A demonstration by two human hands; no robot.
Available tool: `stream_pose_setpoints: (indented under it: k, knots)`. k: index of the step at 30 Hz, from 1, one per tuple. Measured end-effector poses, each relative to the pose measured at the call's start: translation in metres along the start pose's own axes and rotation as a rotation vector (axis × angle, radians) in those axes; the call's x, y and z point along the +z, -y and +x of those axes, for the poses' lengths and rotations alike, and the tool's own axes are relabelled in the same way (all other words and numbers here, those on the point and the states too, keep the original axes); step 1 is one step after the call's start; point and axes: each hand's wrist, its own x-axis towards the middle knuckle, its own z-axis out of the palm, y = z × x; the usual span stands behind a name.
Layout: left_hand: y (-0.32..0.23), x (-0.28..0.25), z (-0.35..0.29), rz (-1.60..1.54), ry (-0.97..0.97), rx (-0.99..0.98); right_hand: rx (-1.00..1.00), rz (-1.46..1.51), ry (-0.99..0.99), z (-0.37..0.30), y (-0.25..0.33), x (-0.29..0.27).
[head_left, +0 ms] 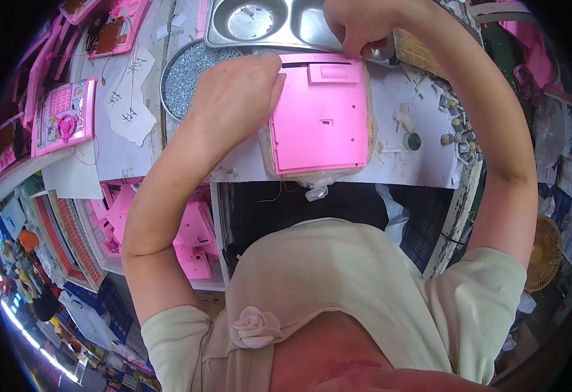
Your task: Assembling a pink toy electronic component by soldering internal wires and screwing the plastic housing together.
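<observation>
A flat pink plastic case point(322, 124) lies on a plastic-wrapped pad point(319, 178) at the table's front edge, with a raised block and several small holes on its upper face. My left hand point(239, 91) is closed at the case's upper left corner, thumb along its side, fingers curled over the far edge. My right hand point(363, 27) is closed by the upper right corner, in front of the metal tray point(289, 23); its fingertips point down and whatever they pinch is hidden.
Left of the case stands a round pan point(194, 75) full of small screws. Farther left, a pink toy with a steering wheel point(64, 121) lies near a marked paper point(131, 108). Small metal parts point(459, 127) and a little dark-topped pot point(411, 140) are at right. Pink shells point(191, 235) fill a shelf below.
</observation>
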Motion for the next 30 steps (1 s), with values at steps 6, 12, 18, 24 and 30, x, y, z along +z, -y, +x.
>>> stream_pose_setpoints:
  k: [6,12,18,24,30]
  knots:
    - [0.002,0.001,-0.003,-0.161,-0.001,-0.074,-0.056,0.056,-0.049,-0.011,-0.009,0.009]
    - [0.005,0.006,-0.006,-0.323,-0.007,-0.124,-0.032,0.199,-0.228,-0.028,-0.017,0.027]
    - [0.008,0.009,-0.011,-0.368,-0.021,-0.125,-0.113,0.326,-0.678,-0.029,-0.004,0.033]
    - [0.016,0.008,-0.043,-0.56,-0.263,-0.187,-0.645,-0.346,-1.122,0.072,0.067,0.023]
    - [0.022,0.005,-0.089,-0.55,-0.351,-0.329,-0.519,-0.666,-0.969,0.096,0.1,0.01]
